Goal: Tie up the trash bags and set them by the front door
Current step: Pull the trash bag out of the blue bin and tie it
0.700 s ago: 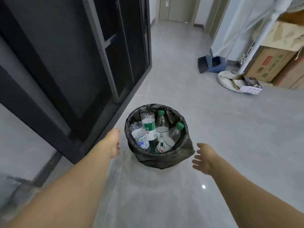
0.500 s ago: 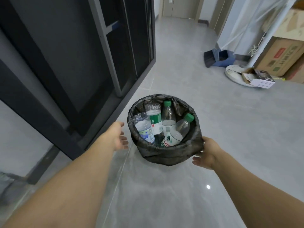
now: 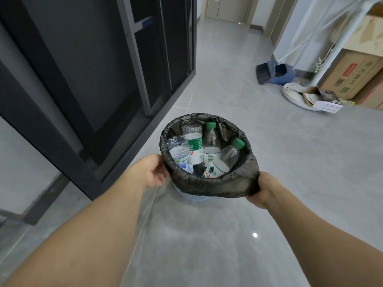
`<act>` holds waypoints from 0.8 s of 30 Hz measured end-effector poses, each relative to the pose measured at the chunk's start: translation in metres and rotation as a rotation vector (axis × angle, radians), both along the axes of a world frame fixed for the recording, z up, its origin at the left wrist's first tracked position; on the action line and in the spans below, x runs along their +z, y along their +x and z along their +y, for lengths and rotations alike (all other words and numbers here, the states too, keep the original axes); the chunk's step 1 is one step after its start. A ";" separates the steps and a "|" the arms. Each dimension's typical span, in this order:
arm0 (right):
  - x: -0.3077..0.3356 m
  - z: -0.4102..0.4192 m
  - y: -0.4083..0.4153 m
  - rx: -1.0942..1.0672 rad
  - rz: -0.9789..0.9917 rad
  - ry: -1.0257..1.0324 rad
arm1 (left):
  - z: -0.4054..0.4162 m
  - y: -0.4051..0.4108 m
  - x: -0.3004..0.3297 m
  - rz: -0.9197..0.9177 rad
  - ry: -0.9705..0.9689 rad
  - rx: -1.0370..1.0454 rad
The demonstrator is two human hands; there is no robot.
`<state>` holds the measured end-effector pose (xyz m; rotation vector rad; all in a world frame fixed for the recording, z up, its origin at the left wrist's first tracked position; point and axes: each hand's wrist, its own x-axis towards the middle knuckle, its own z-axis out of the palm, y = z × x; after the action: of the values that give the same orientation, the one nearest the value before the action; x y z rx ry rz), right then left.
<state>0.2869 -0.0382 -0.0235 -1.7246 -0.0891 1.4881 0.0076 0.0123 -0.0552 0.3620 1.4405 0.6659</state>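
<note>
Both hands hold the black trash bag point(image 3: 223, 184): left hand point(image 3: 154, 172) pinches its left edge, right hand point(image 3: 261, 190) grips its near right edge. It lines a bin point(image 3: 194, 196) on the floor point(image 3: 207, 235), full of bottles point(image 3: 209, 150).

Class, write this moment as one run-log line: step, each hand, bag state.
step: take hold of bag edge | left hand: grips trash bag rim | right hand: grips rim | bag: untied, in bin, holds bottles
</note>
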 end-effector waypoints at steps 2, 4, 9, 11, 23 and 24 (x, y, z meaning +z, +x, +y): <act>0.004 -0.002 0.001 0.000 -0.037 -0.015 | 0.000 -0.003 0.004 -0.020 0.018 0.013; 0.011 -0.006 0.002 -0.004 -0.056 -0.050 | -0.003 -0.004 0.012 -0.029 0.024 0.005; 0.035 -0.015 -0.003 0.051 -0.034 -0.071 | -0.017 -0.005 0.035 0.013 0.001 0.015; 0.042 -0.018 -0.004 0.064 -0.028 -0.070 | -0.020 -0.006 0.040 0.031 0.017 0.051; 0.068 0.007 -0.012 -0.046 -0.057 0.163 | -0.010 0.000 0.100 0.097 0.037 0.136; 0.071 0.009 -0.013 -0.045 -0.047 0.162 | -0.010 0.003 0.105 0.089 0.040 0.159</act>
<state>0.2737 -0.0294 0.0471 -1.6207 -0.1893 1.3695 0.0102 0.0025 0.0494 0.3139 1.5539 0.8169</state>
